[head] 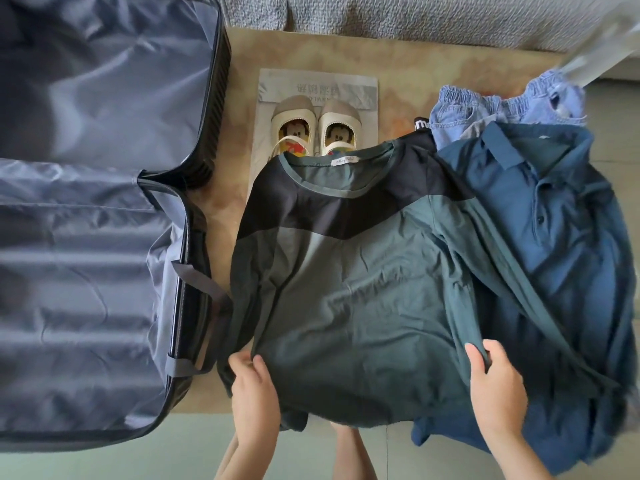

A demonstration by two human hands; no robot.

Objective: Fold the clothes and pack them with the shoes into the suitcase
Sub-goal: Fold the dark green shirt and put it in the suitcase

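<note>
A green T-shirt with a black shoulder panel (349, 282) lies spread face up in the middle of the rug. My left hand (254, 386) pinches its lower left hem. My right hand (495, 379) grips the fabric at its lower right side. A blue polo shirt (554, 209) lies partly under it on the right, and light blue denim shorts (498, 105) sit beyond that. A pair of cream shoes (317, 128) stands on a grey bag (318, 88) behind the T-shirt's collar. The open suitcase (86, 237) with grey lining lies at the left.
A grey textured sofa (415, 15) runs along the far edge of the beige rug (235, 109). A black item with white lettering (420, 124) peeks out between the shoes and the shorts. My knees show at the bottom, over a pale floor.
</note>
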